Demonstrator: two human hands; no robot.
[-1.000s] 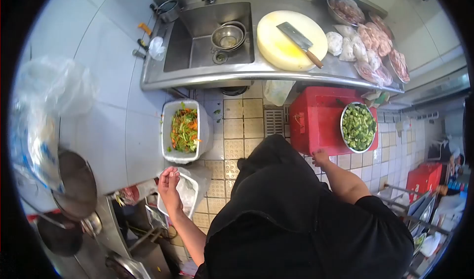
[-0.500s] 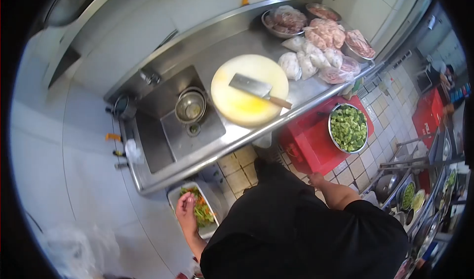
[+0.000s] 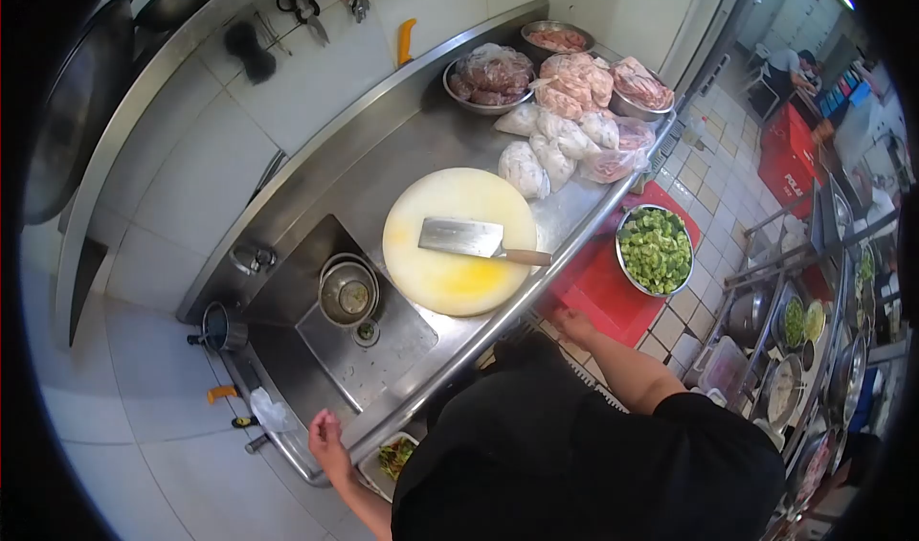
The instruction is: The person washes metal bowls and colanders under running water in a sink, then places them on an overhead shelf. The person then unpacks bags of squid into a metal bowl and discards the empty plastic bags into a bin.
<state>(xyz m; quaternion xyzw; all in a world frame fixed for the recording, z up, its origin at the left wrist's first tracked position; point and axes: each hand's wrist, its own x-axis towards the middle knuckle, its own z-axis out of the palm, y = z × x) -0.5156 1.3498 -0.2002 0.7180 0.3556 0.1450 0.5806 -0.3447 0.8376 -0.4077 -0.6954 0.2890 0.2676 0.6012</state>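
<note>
Hovering beside the front edge of a metal counter (image 3: 402, 158), the left hand (image 3: 327, 438) has its fingers loosely curled, with bare skin showing and nothing between them. Whether it touches the edge, I cannot tell. Just to its right, partly under the counter, sits a white bin (image 3: 371, 462) with vegetable scraps (image 3: 394, 456) inside. Slightly ahead and to the left of that hand, a crumpled plastic bag (image 3: 271, 411) lies at the counter's corner. Straight ahead of it is the sink (image 3: 335, 367), holding stacked metal bowls (image 3: 327, 293), with a tap (image 3: 252, 259) on the far side.

The right hand (image 3: 576, 326) is lowered close to the near corner of a red box (image 3: 627, 318); it is too blurred to tell how its fingers are set or whether they touch the box. Ahead and to the right of that hand, a bowl (image 3: 622, 269) of chopped broccoli (image 3: 657, 250) rests on the box.

Ahead of and between both hands, a round cutting board (image 3: 416, 268) sits on the counter. A cleaver (image 3: 463, 237) lies flat on it, its wooden handle pointing right and past the board's rim. Farther ahead of the right hand are white bags (image 3: 536, 169) and bagged meat (image 3: 577, 83).
</note>
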